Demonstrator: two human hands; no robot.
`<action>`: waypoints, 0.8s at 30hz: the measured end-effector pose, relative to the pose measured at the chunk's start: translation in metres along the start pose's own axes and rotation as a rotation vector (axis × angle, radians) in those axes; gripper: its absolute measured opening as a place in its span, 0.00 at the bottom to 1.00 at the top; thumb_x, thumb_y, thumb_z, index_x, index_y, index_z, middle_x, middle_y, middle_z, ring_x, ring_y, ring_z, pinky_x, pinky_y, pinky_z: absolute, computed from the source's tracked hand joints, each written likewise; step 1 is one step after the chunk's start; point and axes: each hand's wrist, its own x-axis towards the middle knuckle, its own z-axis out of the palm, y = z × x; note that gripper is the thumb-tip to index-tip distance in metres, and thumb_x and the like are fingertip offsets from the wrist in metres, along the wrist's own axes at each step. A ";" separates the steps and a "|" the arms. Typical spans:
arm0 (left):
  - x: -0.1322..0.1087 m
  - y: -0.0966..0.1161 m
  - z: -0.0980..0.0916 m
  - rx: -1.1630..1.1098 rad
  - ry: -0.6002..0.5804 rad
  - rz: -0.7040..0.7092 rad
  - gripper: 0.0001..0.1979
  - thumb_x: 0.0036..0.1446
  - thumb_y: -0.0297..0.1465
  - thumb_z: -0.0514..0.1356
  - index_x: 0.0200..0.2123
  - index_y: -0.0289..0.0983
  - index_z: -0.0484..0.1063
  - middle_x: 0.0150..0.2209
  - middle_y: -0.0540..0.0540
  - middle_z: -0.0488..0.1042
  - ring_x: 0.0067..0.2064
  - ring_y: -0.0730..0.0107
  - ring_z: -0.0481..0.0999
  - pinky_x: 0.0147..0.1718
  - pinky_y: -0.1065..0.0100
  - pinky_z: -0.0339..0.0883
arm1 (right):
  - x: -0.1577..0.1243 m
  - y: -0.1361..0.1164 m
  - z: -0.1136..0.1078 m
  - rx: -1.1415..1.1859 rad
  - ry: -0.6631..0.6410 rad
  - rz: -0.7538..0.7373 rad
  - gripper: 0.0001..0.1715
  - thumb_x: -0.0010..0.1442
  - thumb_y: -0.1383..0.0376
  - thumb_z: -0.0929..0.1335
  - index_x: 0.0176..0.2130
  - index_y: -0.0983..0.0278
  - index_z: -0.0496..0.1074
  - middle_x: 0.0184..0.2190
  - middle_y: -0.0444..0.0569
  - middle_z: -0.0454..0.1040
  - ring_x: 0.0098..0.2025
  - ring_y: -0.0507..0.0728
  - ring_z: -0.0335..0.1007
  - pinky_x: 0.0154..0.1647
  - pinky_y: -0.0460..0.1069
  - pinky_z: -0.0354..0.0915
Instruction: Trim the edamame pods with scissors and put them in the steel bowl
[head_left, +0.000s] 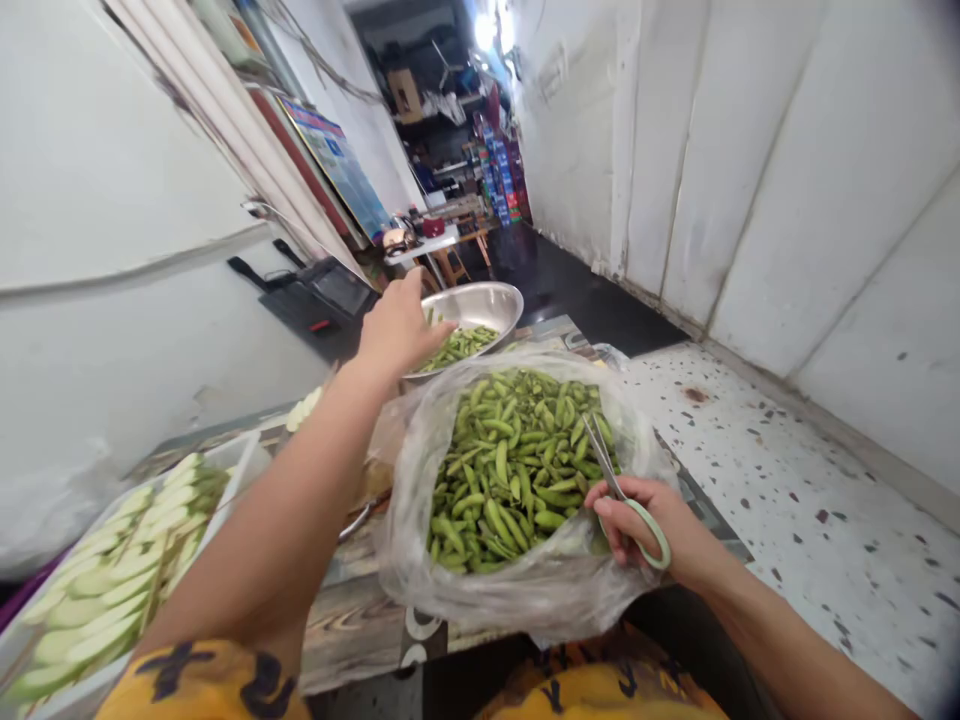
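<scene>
My right hand (634,510) grips a pair of scissors (604,455) with pale green handles, blades slightly apart and pointing over the bean pods. The green pods (510,470) look like edamame and fill a clear plastic bag (405,540) spread open in front of me. My left arm reaches forward, and my left hand (401,325) is over the near left rim of a steel bowl (499,300). Its thumb stretches out apart from the fingers, with nothing visible in the grasp. More green pods (465,345) lie inside the bowl, partly hidden by that hand.
A white tray (244,465) of pale green slices stands at the left, partly behind my left arm. Another metal utensil (364,515) lies on the wood-patterned table (360,620). White walls flank both sides; a speckled floor (780,480) is at right.
</scene>
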 end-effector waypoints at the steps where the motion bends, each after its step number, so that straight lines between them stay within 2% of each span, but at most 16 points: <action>1: -0.016 0.010 0.004 0.102 -0.070 0.105 0.27 0.46 0.33 0.65 0.50 0.28 0.66 0.48 0.36 0.70 0.53 0.52 0.65 0.51 0.57 0.52 | -0.001 -0.001 0.000 0.004 0.003 0.000 0.21 0.54 0.50 0.67 0.35 0.66 0.67 0.15 0.40 0.65 0.15 0.48 0.58 0.14 0.42 0.50; 2: -0.036 0.020 0.007 0.159 -0.175 0.170 0.24 0.50 0.34 0.62 0.50 0.29 0.68 0.46 0.37 0.72 0.49 0.54 0.68 0.50 0.58 0.55 | -0.002 -0.003 0.000 0.006 0.006 -0.003 0.21 0.54 0.51 0.67 0.35 0.66 0.68 0.15 0.40 0.65 0.15 0.48 0.59 0.15 0.42 0.50; 4: -0.081 0.039 0.015 0.091 -0.533 0.236 0.15 0.55 0.36 0.59 0.43 0.36 0.74 0.42 0.42 0.76 0.43 0.59 0.72 0.45 0.62 0.60 | -0.004 -0.006 0.000 0.004 0.006 -0.011 0.20 0.54 0.51 0.68 0.35 0.66 0.68 0.15 0.40 0.65 0.16 0.48 0.60 0.15 0.42 0.51; 5: -0.102 0.046 0.020 0.052 -0.663 0.275 0.13 0.55 0.37 0.58 0.41 0.38 0.75 0.41 0.43 0.76 0.42 0.60 0.72 0.43 0.64 0.61 | -0.005 -0.007 0.001 0.001 0.002 -0.016 0.20 0.54 0.51 0.68 0.35 0.66 0.69 0.16 0.40 0.65 0.16 0.48 0.61 0.15 0.42 0.51; 7: -0.139 0.053 0.029 0.055 -0.808 0.349 0.10 0.56 0.34 0.57 0.38 0.39 0.76 0.36 0.44 0.76 0.40 0.61 0.72 0.40 0.65 0.61 | -0.009 -0.007 0.002 -0.003 -0.005 -0.028 0.19 0.54 0.52 0.68 0.35 0.66 0.69 0.16 0.40 0.65 0.16 0.48 0.61 0.15 0.42 0.52; 8: -0.153 0.054 0.034 0.090 -0.822 0.354 0.09 0.56 0.33 0.57 0.37 0.39 0.76 0.34 0.43 0.74 0.39 0.61 0.71 0.38 0.65 0.61 | -0.011 -0.007 0.003 -0.004 -0.009 -0.032 0.19 0.54 0.52 0.68 0.36 0.66 0.69 0.16 0.40 0.66 0.16 0.49 0.61 0.15 0.42 0.52; 11: -0.180 0.054 0.044 0.221 -0.767 0.342 0.07 0.55 0.31 0.57 0.35 0.37 0.74 0.32 0.42 0.71 0.37 0.59 0.69 0.36 0.63 0.61 | -0.016 -0.005 0.007 -0.011 -0.014 -0.036 0.18 0.54 0.53 0.68 0.36 0.65 0.70 0.17 0.40 0.66 0.16 0.48 0.61 0.15 0.42 0.52; 14: -0.191 0.054 0.048 0.252 -0.708 0.330 0.08 0.56 0.31 0.56 0.34 0.36 0.75 0.31 0.42 0.70 0.37 0.58 0.68 0.36 0.60 0.60 | -0.019 -0.003 0.012 -0.016 -0.014 -0.036 0.18 0.54 0.53 0.69 0.35 0.65 0.70 0.16 0.40 0.65 0.16 0.48 0.59 0.15 0.42 0.53; 17: -0.195 0.051 0.046 0.089 -0.614 0.233 0.09 0.58 0.30 0.54 0.33 0.36 0.75 0.33 0.42 0.71 0.38 0.61 0.69 0.38 0.62 0.61 | -0.022 -0.004 0.014 -0.027 -0.012 -0.041 0.19 0.54 0.52 0.68 0.35 0.65 0.69 0.15 0.39 0.65 0.15 0.47 0.57 0.16 0.42 0.53; 19: -0.196 0.046 0.043 -0.075 -0.511 0.102 0.08 0.57 0.30 0.56 0.35 0.36 0.75 0.34 0.43 0.73 0.38 0.64 0.70 0.39 0.65 0.62 | -0.025 -0.006 0.016 -0.058 -0.022 -0.037 0.18 0.55 0.52 0.68 0.35 0.65 0.69 0.15 0.39 0.65 0.15 0.48 0.58 0.16 0.42 0.54; 22: -0.198 0.037 0.041 -0.287 -0.378 -0.121 0.09 0.55 0.34 0.59 0.35 0.38 0.76 0.34 0.45 0.76 0.34 0.68 0.72 0.35 0.68 0.63 | -0.027 -0.009 0.017 -0.134 -0.071 -0.008 0.18 0.55 0.52 0.68 0.33 0.66 0.69 0.15 0.40 0.64 0.17 0.49 0.60 0.18 0.43 0.56; 24: -0.200 0.035 0.042 -0.391 -0.311 -0.216 0.10 0.53 0.36 0.60 0.35 0.39 0.77 0.35 0.46 0.77 0.34 0.68 0.73 0.34 0.68 0.64 | -0.027 -0.011 0.019 -0.183 -0.099 0.001 0.18 0.55 0.52 0.68 0.33 0.66 0.69 0.15 0.40 0.64 0.18 0.49 0.60 0.19 0.43 0.58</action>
